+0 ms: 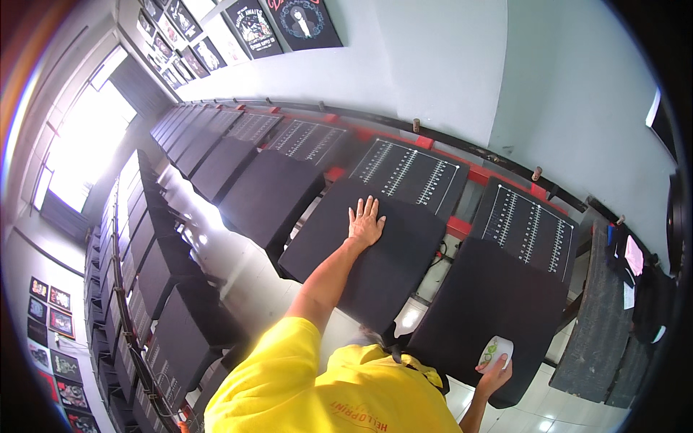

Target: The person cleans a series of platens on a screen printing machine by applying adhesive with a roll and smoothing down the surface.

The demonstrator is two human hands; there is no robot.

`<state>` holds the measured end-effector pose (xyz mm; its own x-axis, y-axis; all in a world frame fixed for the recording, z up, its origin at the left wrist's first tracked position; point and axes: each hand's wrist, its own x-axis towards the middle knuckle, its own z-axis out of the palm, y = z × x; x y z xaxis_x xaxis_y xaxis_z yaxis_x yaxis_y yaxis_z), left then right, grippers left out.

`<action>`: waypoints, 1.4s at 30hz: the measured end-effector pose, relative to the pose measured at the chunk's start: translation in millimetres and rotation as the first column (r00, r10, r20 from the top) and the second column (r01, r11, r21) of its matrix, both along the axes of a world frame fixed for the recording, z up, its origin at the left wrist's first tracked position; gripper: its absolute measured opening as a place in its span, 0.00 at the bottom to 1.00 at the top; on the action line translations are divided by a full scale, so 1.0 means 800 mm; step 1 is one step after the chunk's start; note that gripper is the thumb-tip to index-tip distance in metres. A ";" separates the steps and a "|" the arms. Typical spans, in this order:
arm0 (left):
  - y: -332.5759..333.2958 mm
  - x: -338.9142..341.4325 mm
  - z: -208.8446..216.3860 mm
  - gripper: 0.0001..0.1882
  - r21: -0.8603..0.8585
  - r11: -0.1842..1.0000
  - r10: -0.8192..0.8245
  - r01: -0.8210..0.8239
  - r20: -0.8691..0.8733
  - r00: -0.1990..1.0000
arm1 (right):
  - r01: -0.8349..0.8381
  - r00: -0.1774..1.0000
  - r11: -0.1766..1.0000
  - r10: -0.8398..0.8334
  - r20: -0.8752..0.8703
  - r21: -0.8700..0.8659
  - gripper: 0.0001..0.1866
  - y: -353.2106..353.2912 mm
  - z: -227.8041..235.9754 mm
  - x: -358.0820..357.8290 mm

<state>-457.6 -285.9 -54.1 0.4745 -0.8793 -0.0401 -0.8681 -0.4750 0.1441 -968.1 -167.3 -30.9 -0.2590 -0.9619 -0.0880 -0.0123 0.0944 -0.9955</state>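
My left hand lies flat with its fingers spread on a black cloth, which looks like a shirt. The cloth covers the near part of a dark printing board; white ruled scales show on the board's bare far end. At the lower right, my right hand grips a white, rounded thing with green print; whether it is a tape roll or a cup I cannot tell. That hand is over a second black cloth, draped on the neighbouring ruled board.
More cloth-covered boards run away to the far left along a red rail. Another row of dark boards stands across a pale aisle. Dark items and papers lie on a worn bench at right. Framed prints hang on the wall.
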 end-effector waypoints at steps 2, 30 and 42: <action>-0.012 0.000 0.006 0.35 0.015 1.000 -0.002 0.002 -0.017 1.000 | -0.005 1.000 1.000 0.004 -0.014 -0.021 0.25 0.000 0.002 0.003; 0.127 -0.070 0.021 0.35 -0.123 0.965 -0.236 0.230 -0.035 0.971 | -0.010 0.996 0.999 0.013 -0.087 0.031 0.28 -0.004 0.007 0.001; 0.197 -0.254 0.113 0.21 -0.523 0.833 -0.530 0.181 -0.661 0.532 | -0.713 0.697 0.691 0.718 -0.009 -0.122 0.18 -0.030 0.033 0.163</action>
